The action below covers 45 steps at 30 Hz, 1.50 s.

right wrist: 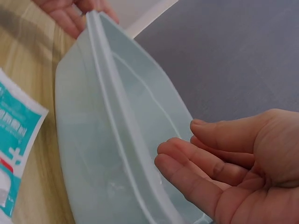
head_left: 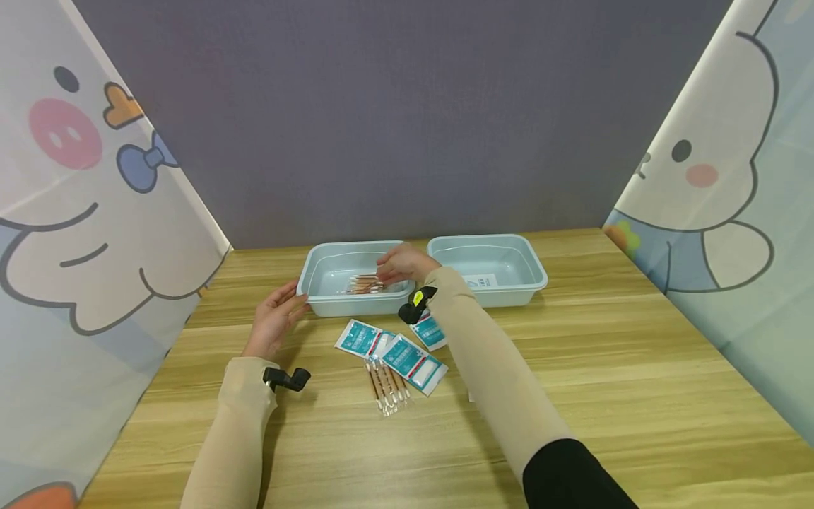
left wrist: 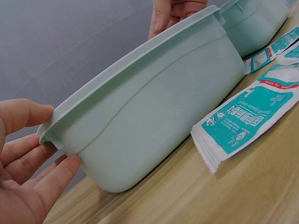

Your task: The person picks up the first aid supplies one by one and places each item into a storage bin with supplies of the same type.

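Note:
A pale blue plastic basin stands at the back left of the table, with a bag of cotton swabs inside. At its left end my left hand grips the rim; in the left wrist view the thumb lies over the rim and fingers are underneath. My right hand hovers over the basin's right end, beside the swabs. The right wrist view shows that hand with loosely bent fingers, thumb apart and nothing between them.
A second blue basin with a white label inside stands to the right. In front lie gauze packets, one at the left, one in the middle and one partly behind my right arm. Another clear bag of swabs lies nearest me.

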Tool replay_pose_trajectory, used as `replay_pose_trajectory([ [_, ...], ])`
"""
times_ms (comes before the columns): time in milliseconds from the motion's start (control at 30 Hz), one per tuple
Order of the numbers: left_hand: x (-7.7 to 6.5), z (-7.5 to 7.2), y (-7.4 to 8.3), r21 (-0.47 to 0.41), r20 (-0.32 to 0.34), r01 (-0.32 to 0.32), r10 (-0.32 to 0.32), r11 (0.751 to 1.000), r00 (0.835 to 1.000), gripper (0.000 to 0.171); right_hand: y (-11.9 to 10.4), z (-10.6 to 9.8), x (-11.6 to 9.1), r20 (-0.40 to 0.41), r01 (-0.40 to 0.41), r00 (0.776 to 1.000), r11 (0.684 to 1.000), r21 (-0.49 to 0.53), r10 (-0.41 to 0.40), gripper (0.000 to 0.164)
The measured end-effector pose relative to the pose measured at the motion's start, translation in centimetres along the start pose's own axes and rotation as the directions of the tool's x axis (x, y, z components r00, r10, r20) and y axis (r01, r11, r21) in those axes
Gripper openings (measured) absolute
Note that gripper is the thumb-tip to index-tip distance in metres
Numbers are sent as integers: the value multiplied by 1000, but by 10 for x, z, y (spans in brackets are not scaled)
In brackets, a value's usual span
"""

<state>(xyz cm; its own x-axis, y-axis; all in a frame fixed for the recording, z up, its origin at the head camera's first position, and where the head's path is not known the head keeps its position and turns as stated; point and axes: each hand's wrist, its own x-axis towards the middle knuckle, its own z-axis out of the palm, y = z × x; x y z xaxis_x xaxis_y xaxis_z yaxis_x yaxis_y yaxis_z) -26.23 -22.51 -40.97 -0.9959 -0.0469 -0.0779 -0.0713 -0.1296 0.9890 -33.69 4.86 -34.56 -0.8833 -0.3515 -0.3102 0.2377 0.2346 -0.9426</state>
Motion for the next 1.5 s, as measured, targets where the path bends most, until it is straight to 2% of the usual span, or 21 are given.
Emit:
replay_pose_trajectory([
  [433, 3, 0, 0, -20, 13, -3, 4, 1000, 1000, 58, -13, -4, -20, 67, 62, 995, 988, 143, -72, 40],
  [700, 2, 0, 1, -13, 9, -5, 5, 1000, 1000, 59, -14, -2, -41, 117, 130, 982, 981, 144, -148, 36],
  [1067, 2, 0, -1, -30, -8, -6, 6, 1000, 1000, 58, 6, 2, -60, 206, 178, 961, 983, 46, -183, 38],
  [1500, 2, -2, 0, -37, 5, -2, 2, 999, 1000, 58, 44, 5, -76, 253, 139, 957, 990, 38, -144, 38],
])
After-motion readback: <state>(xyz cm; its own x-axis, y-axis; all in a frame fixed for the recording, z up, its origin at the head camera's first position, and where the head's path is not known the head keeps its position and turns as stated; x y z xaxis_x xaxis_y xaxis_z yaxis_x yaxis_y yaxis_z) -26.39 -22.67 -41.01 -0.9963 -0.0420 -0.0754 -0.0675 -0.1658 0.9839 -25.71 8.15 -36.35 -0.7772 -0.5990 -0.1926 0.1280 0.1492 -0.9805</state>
